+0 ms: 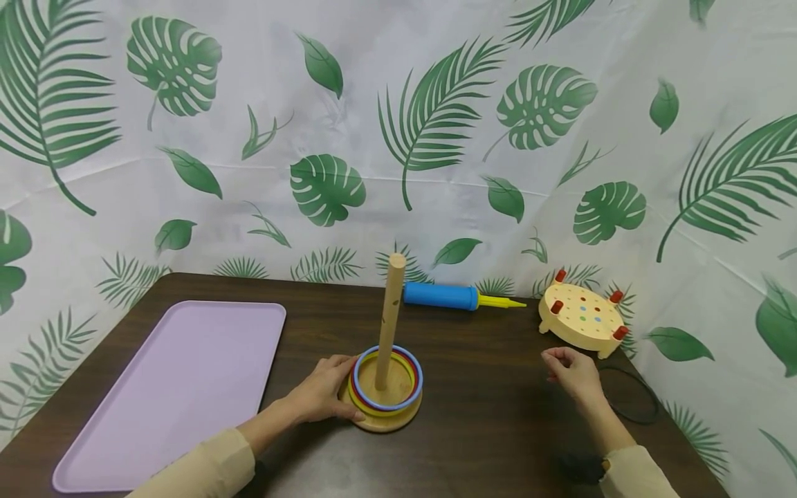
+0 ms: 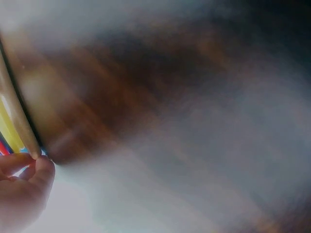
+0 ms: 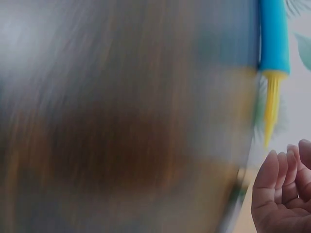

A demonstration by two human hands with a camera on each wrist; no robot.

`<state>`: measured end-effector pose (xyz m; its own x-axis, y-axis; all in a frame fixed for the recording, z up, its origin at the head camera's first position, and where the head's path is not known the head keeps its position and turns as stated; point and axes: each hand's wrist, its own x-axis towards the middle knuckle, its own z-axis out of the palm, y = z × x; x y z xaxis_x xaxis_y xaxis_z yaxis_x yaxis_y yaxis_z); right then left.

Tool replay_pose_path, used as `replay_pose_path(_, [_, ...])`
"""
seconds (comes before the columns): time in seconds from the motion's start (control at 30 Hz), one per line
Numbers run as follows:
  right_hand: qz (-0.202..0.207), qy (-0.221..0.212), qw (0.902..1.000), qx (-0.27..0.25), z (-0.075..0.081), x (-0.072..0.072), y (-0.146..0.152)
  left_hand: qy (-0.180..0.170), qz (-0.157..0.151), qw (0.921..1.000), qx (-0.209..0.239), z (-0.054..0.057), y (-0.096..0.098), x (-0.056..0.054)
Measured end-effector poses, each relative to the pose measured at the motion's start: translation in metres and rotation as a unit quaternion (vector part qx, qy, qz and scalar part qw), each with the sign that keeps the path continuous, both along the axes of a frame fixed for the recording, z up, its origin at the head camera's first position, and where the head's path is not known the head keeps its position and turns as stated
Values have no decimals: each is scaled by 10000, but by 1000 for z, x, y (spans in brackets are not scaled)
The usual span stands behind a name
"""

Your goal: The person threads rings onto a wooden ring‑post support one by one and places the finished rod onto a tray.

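In the head view, a wooden ring-toss stand (image 1: 391, 318) with an upright peg and round base stands mid-table. Blue, red and yellow rings (image 1: 418, 394) lie stacked around the foot of its peg. My left hand (image 1: 324, 391) grips the left edge of the base, thumb in front and fingers behind. The left wrist view shows that hand (image 2: 29, 187) pinching the wooden edge, with yellow and red slivers beside it. Off to the right, my right hand (image 1: 574, 373) hovers over the table with loosely curled fingers, holding nothing. The right wrist view shows those fingers (image 3: 267, 179) bare.
A lilac tray (image 1: 193, 394) lies along the left side. Against the back edge is a blue pump (image 1: 441, 296) with a yellow nozzle. A cream pegged stool-like board (image 1: 582, 315) sits at the back right, and a dark ring (image 1: 650, 401) lies near the right edge.
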<state>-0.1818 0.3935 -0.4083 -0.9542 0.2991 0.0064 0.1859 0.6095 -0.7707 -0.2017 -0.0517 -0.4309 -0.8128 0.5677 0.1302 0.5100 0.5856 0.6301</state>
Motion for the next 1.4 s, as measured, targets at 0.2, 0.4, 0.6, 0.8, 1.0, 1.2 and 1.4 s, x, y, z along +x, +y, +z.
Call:
replay_pose_path(0.2, [-480,-16,9988,126,-1,14,33,34,1,10000,-14,0,0,0])
replay_pose_path(0.4, [-864,106,9962,48,-2,27,62,56,-3,10000,-29,0,1,0])
replay_pose_path(0.6, [-1093,333,9932,235,0,38,88,37,7,10000,-29,-1,1,-1])
replay_pose_path(0.8, [-1660,400,9852,160,-1,46,107,70,2,10000,-41,-1,1,-1])
replay_pose_path(1.0, [-1870,101,9769,1025,-2,52,120,79,8,10000,-39,0,1,-1])
replay_pose_path(1.2, [-1898,-52,9693,1565,-2,58,126,33,-6,10000,-28,1,1,-1])
replay_pose_path(1.4, [-1979,-201,9663,1632,-6,60,129,-30,-2,10000,-7,1,1,0])
